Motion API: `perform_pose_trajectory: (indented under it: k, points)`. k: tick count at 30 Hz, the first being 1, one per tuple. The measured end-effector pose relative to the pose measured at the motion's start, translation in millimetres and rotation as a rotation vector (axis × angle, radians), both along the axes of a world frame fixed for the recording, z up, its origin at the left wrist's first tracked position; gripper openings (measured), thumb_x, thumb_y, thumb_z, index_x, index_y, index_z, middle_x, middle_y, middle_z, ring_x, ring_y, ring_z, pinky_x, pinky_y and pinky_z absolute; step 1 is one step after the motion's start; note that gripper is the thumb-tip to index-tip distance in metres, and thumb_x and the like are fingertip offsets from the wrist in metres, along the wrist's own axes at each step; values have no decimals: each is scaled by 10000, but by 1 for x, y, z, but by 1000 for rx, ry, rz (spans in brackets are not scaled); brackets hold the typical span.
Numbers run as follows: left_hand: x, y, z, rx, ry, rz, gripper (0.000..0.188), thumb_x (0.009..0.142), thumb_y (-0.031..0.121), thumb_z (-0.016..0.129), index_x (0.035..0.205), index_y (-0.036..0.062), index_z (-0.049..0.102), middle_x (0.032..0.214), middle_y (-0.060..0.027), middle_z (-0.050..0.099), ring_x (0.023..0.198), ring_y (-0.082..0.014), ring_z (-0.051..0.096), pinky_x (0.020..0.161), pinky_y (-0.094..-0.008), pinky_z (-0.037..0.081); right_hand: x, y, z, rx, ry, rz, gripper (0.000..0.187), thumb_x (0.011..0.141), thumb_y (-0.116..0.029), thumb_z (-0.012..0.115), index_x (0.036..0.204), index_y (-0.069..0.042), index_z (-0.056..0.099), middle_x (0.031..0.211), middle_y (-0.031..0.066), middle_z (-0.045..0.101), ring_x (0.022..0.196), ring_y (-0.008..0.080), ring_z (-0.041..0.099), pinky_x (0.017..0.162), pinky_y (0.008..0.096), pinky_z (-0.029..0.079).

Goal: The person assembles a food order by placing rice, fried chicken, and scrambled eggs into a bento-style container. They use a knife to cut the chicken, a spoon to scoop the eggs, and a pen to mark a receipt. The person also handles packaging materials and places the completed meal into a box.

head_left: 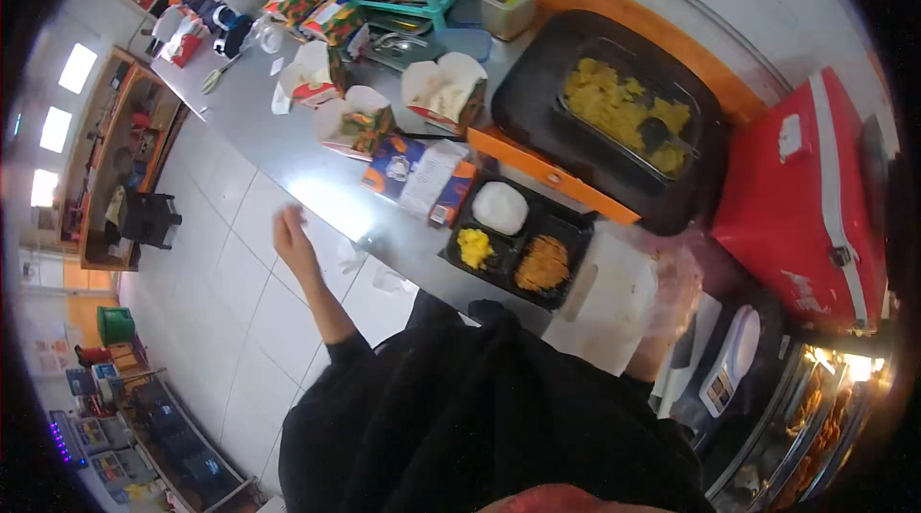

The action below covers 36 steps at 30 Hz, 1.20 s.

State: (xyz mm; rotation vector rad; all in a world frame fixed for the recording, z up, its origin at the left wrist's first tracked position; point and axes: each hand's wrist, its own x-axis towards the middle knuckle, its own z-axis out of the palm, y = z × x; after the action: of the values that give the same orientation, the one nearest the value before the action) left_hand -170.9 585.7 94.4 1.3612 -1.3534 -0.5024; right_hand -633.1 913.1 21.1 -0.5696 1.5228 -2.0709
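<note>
In front of me on the metal counter sits a black compartment tray [519, 234]. It holds a white rounded mound of rice [500, 207], yellow diced food [474, 248] and a brown, crumbly-looking portion [543, 264]. My right hand [674, 285], in what looks like a clear plastic glove, is over a pale, flat surface [608, 283] to the right of the tray. Motion smears its fingers. Away from the food, my left hand [292, 235] hangs over the floor beyond the counter's edge, its fingers blurred; nothing shows in it.
A dish of yellow chunks [624, 105] with a dark spoon rests on a large black tray [537, 62]. Open takeout boxes [444, 89] and a purple-and-orange box [398, 168] lie left. A red cooler bag [782, 197], white scale [731, 360] and lit food display [815, 417] stand right.
</note>
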Motion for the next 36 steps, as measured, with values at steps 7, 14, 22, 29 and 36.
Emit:
perform_pose_trajectory:
  k: [7,14,22,29,36]
  points:
    - [83,-110,-32,32,180,173,283,896,216,396,1033,-14,486,933,-103,540,856,-159,539,751,-286,429,159,-123,103,-31,454,49,130,852,-158,485,914,-44,483,806,82,535,660,135,515,592,249,433]
    - [67,-376,-7,-121,116,-322,175,839,122,521,992,36,528,963,-56,546,874,-133,525,779,-273,431,264,-302,82,143,441,74,114,854,-111,472,927,-24,478,816,99,539,650,146,519,585,249,430]
    - [73,-637,48,-503,-234,-340,99,778,83,535,865,43,557,807,-113,553,762,-247,541,658,-320,435,356,-410,110,495,701,-131,46,793,-52,551,808,-9,546,744,90,572,615,134,528,593,236,425]
    - [47,-921,81,-541,-962,-362,252,797,101,418,1005,31,540,920,-174,567,886,-328,523,806,-410,403,377,-449,114,631,634,-282,87,810,-28,493,866,22,536,708,92,572,591,121,534,571,221,432]
    - [-11,-1042,58,-139,-1431,-517,234,784,140,454,973,23,530,869,-175,559,832,-335,521,754,-400,410,371,-492,147,948,838,-425,110,726,-24,509,767,-55,606,672,86,612,632,193,608,597,295,476]
